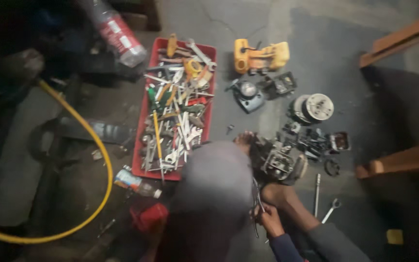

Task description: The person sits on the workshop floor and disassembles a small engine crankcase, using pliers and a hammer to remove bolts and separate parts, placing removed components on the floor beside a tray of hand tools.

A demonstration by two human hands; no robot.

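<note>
While the blur hides fine detail, I can place both hands low and right of centre, by the engine (280,162) on the floor. My left hand (270,221) has its fingers curled tight round a thin metal tool (257,204), which points up toward the engine's near side. My right hand (273,193) lies just above it, against the engine; whether its fingers are apart or together I cannot tell.

To my eye, the work wants the engine braced firmly and the tool kept in line with it, since a slip would land on the other hand.

A large grey shape (214,187) sits left of the hands and covers part of the engine. Loose parts (316,141) crowd its far side, with a flywheel (312,108) and a yellow housing (260,57) beyond. A wrench (331,209) lies to the right. A red tray (141,127) of tools, a bottle (136,183) and a yellow hose (104,155) lie to the left.
</note>
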